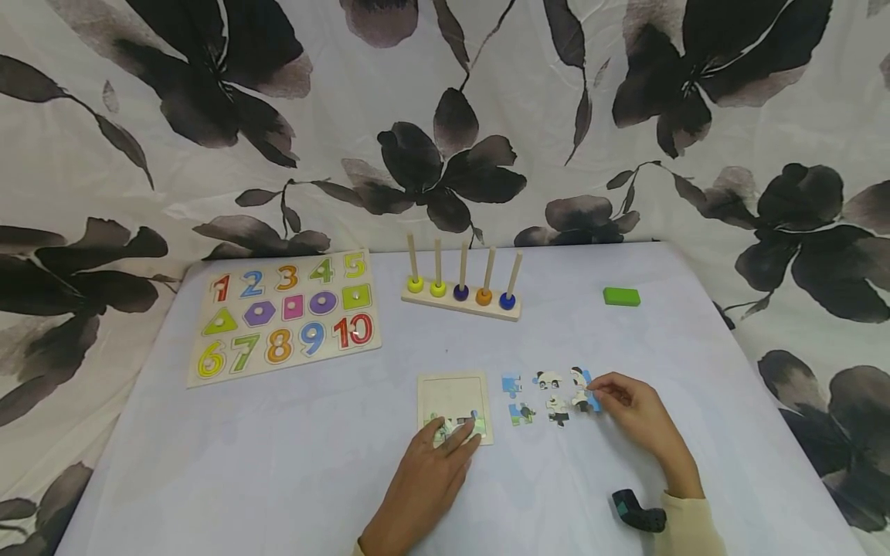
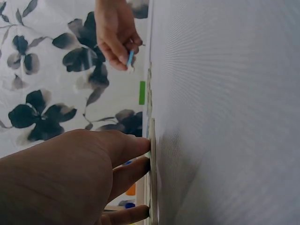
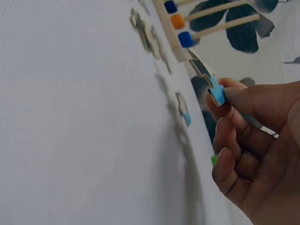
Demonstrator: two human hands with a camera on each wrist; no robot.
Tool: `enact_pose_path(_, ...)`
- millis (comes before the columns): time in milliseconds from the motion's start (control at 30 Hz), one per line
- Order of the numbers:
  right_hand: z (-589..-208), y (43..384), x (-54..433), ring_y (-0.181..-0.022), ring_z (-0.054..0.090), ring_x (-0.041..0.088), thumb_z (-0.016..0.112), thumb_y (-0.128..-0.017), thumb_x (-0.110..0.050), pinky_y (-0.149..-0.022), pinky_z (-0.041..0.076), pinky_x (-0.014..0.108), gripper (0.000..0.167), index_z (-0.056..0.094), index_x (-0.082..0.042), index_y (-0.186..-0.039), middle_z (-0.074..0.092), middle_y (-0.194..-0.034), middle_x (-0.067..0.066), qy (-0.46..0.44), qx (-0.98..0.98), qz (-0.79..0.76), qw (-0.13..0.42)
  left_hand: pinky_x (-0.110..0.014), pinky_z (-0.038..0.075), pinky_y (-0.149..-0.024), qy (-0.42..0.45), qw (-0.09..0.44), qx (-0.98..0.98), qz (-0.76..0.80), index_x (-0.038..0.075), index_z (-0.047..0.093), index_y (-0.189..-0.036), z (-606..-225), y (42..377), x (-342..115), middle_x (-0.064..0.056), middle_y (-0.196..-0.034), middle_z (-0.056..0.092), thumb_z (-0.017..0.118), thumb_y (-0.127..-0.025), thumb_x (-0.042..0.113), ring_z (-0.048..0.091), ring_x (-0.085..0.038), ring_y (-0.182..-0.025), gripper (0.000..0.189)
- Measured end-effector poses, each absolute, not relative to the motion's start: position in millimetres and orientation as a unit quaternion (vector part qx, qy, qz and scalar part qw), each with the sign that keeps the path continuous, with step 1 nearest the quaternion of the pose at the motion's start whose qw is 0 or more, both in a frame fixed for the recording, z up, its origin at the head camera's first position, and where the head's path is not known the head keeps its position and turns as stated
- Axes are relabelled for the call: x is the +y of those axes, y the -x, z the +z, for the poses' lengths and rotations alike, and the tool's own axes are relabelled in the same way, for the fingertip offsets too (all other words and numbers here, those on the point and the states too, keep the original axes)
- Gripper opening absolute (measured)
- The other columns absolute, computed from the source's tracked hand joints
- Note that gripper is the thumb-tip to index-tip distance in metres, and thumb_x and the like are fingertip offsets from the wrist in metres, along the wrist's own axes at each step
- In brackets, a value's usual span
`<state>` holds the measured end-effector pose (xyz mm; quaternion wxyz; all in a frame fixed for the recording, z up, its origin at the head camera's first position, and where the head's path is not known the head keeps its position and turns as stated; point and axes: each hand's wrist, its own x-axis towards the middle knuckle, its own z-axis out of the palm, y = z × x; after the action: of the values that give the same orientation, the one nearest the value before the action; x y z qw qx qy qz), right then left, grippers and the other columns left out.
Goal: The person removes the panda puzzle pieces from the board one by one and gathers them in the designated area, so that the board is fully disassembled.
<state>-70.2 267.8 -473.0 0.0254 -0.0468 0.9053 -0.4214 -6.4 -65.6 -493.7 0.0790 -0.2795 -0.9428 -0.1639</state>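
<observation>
My left hand [image 1: 434,479] rests its fingertips on a small square wooden puzzle tray [image 1: 453,382], whose lower part holds greenish picture pieces partly hidden by the fingers. In the left wrist view the tray [image 2: 153,173] shows edge-on under those fingertips. Between thumb and finger, my right hand [image 1: 640,417] pinches a blue, white and black puzzle piece [image 3: 216,91], raised off the table. Loose pieces lie between the tray and that hand: a panda-face piece [image 1: 548,380], a panda-body piece [image 1: 557,409], a blue piece [image 1: 511,384] and a blue-green piece [image 1: 521,415].
A number and shape board [image 1: 232,324] lies at the back left. Beside it stands a wooden peg stand [image 1: 473,307] with coloured beads. A green block [image 1: 621,296] sits at the back right. A black curved object [image 1: 636,512] is by the right sleeve.
</observation>
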Motion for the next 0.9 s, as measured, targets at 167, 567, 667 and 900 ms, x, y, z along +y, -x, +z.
enact_pose_path(167, -478, 67, 277, -0.076, 0.057, 0.006, 0.060, -0.093, -0.006, -0.065, 0.049, 0.021, 0.010, 0.069, -0.008, -0.098, 0.068, -0.095, 0.006, 0.025, 0.917, -0.393, 0.055, -0.046, 0.040, -0.103, 0.281, 0.087, -0.941, -0.166, 0.018, 0.070, -0.118, -495, 6, -66, 0.003, -0.133, 0.059, 0.068, -0.088, 0.023, 0.053, -0.034, -0.121, 0.030)
enact_pose_path(567, -485, 70, 273, -0.087, 0.061, 0.017, 0.063, -0.091, -0.003, -0.070, 0.051, 0.026, 0.013, 0.071, -0.012, -0.095, 0.070, -0.103, 0.009, 0.029, 0.939, -0.341, 0.029, -0.045, 0.036, -0.107, 0.277, 0.061, -0.946, -0.159, 0.020, 0.067, -0.122, -496, 7, -66, 0.005, -0.138, 0.055, 0.064, -0.092, 0.025, 0.049, -0.031, -0.126, 0.031)
enact_pose_path(667, -485, 69, 273, -0.090, 0.063, 0.020, 0.063, -0.090, -0.002, -0.072, 0.052, 0.029, 0.013, 0.071, -0.011, -0.095, 0.070, -0.103, 0.010, 0.032, 0.941, -0.336, 0.022, -0.045, 0.037, -0.106, 0.277, 0.061, -0.946, -0.157, 0.020, 0.067, -0.123, -496, 7, -66, 0.005, -0.138, 0.055, 0.065, -0.092, 0.026, 0.049, -0.032, -0.126, 0.032)
enact_pose_path(900, -484, 68, 271, -0.096, 0.065, 0.026, 0.064, -0.090, -0.002, -0.077, 0.054, 0.038, 0.012, 0.071, -0.010, -0.094, 0.069, -0.105, 0.013, 0.035, 0.942, -0.334, 0.016, -0.045, 0.039, -0.104, 0.278, 0.070, -0.945, -0.155, 0.021, 0.067, -0.122, -497, 7, -66, 0.005, -0.137, 0.056, 0.066, -0.090, 0.025, 0.050, -0.032, -0.125, 0.032)
